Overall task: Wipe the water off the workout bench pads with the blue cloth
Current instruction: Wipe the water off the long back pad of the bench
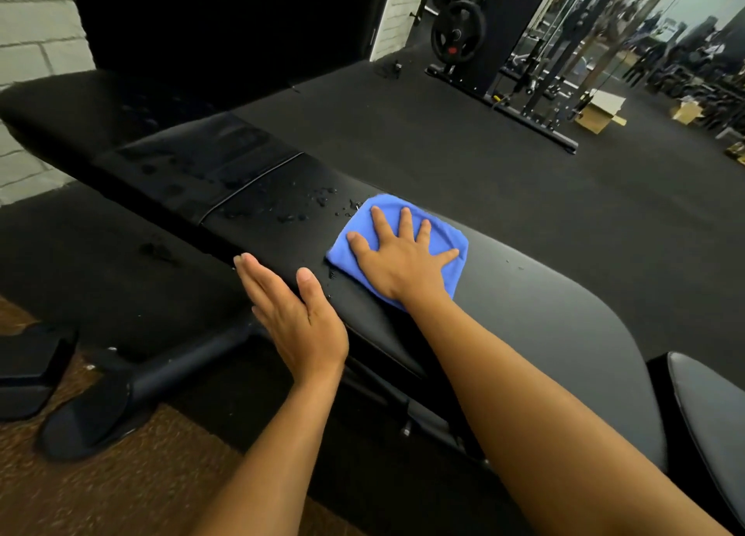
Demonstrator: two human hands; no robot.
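Observation:
A long black bench pad [524, 306] runs from lower right to upper left. The folded blue cloth [443, 229] lies flat on it, and my right hand [399, 257] presses down on the cloth with fingers spread. Water drops [306, 205] bead on the pad just left of the cloth, near the seam to the far pad [193, 160], which is also wet. My left hand [290, 314] rests flat against the near edge of the pad, fingers together, holding nothing. A second small pad [709, 410] shows at the lower right.
The bench's black foot bar [121, 398] sticks out over brown carpet at lower left. Black rubber flooring lies beyond. A weight rack with a plate [455, 31] and cardboard boxes [596, 112] stand at the back right. White brick wall on the left.

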